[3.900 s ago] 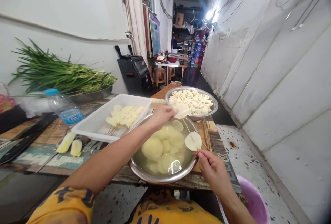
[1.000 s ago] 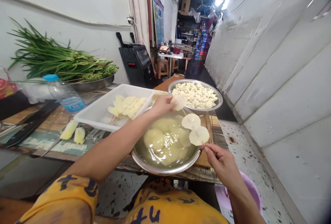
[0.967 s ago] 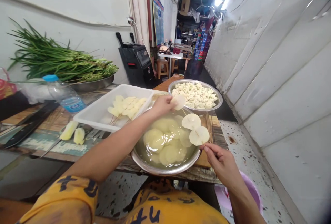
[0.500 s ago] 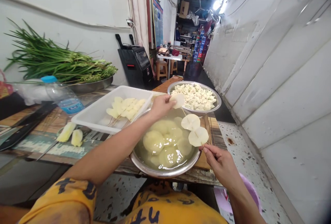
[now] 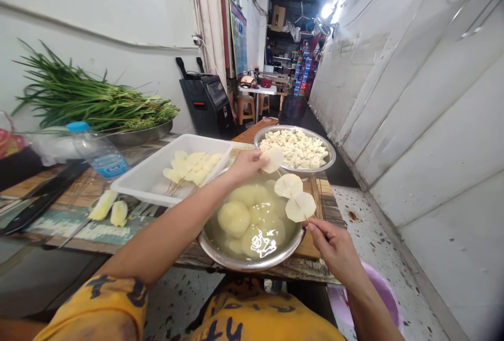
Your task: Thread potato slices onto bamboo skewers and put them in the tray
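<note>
My left hand pinches a thin pale potato slice by its edge, above the far rim of a metal bowl. In the bowl, more round slices lie in cloudy water. My right hand is closed on the near end of a thin wooden skewer, right of the bowl. Two slices are threaded on this skewer, overlapping slightly. The skewer's far end reaches the slice in my left hand; whether it has pierced that slice I cannot tell.
Left of the bowl, a white plastic tray holds skewered slices. Behind stands a basin of cauliflower pieces. Bare skewers lie at the right. Farther left are a water bottle, vegetable pieces, a knife and green stalks.
Both hands keep their grips, and the slices stay nearly where they were. The whole view has shifted slightly, and the reflections on the water differ.
</note>
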Demonstrator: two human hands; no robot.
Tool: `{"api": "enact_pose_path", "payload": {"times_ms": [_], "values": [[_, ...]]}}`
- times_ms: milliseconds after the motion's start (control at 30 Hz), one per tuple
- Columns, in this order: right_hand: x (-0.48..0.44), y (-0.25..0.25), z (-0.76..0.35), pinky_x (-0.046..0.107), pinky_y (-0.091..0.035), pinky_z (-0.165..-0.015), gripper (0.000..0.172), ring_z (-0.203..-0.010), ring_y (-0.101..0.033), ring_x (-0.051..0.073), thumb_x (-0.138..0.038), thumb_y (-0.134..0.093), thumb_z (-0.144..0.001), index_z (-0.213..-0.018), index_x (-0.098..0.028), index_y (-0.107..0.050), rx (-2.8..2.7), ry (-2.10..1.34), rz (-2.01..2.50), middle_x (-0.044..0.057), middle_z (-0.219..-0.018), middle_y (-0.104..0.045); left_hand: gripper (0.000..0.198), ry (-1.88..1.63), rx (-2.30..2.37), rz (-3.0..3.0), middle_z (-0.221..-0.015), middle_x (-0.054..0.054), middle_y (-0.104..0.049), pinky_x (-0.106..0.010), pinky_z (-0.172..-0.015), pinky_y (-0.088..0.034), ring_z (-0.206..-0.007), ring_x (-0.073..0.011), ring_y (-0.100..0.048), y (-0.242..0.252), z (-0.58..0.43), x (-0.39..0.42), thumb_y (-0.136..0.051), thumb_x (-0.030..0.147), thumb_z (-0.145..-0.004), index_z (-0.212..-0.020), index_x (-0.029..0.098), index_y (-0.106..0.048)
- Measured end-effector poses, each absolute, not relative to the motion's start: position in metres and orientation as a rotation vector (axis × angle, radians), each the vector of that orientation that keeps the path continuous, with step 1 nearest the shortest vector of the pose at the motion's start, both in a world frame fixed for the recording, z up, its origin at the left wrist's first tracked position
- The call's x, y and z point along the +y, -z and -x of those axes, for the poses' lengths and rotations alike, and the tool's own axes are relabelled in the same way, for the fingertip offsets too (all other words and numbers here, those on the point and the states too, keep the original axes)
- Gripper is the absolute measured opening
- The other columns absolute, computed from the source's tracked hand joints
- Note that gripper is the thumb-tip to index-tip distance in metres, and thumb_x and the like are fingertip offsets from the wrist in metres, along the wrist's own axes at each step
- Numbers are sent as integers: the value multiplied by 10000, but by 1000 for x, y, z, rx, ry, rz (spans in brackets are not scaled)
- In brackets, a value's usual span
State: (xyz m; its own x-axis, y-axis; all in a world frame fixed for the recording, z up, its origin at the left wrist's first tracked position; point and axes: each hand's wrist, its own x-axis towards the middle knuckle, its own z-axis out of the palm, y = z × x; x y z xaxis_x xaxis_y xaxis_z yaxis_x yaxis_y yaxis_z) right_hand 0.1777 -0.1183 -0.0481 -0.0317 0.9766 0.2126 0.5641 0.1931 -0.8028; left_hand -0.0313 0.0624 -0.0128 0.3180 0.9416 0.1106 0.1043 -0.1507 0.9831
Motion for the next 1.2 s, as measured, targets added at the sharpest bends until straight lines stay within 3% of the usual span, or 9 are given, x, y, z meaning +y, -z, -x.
{"api": "enact_pose_path", "payload": {"times_ms": [333, 733, 900, 1033, 1200], "values": [[-120, 64, -187, 220, -240, -437, 316, -487, -309, 106, -354, -486, -895, -1005, -137, -688, -1621, -770, 1359, -28, -540, -377, 116, -900, 855, -841, -778, -97, -667, -199, -498, -456, -630, -118, -596, 2, 32, 63, -531, 107, -806, -806, 93, -646], [-117, 65, -183, 225, -168, -430, 372, -462, -219, 87, -410, -472, -899, -1008, -106, -656, -1494, -985, 1329, -65, -522, -255, 155, -805, 858, -869, -712, -81, -652, -173, -471, -429, -586, -100, -581, -2, 28, 58, -506, 68, -813, -753, 87, -647], [-119, 61, -181, 221, -169, -417, 376, -455, -230, 87, -415, -478, -892, -997, -106, -666, -1513, -927, 1365, -63, -510, -270, 103, -860, 879, -1129, -778, -93, -668, -206, -551, -448, -626, -110, -582, 7, 28, 56, -629, 186, -756, -757, 92, -669], [-122, 57, -181, 218, -158, -414, 402, -449, -215, 88, -447, -471, -886, -986, -109, -663, -1506, -951, 1384, -67, -508, -251, 179, -994, 1010, -1502, -676, -29, -646, -208, -542, -431, -547, -96, -536, 9, 27, 53, -597, 277, -761, -728, 123, -682], [-127, 53, -180, 215, -176, -411, 421, -442, -229, 91, -464, -462, -882, -976, -108, -666, -1499, -970, 1401, -66, -504, -256, 208, -958, 973, -1606, -704, -36, -663, -224, -560, -453, -573, -117, -556, 7, 26, 49, -581, 306, -746, -740, 130, -693]]}}
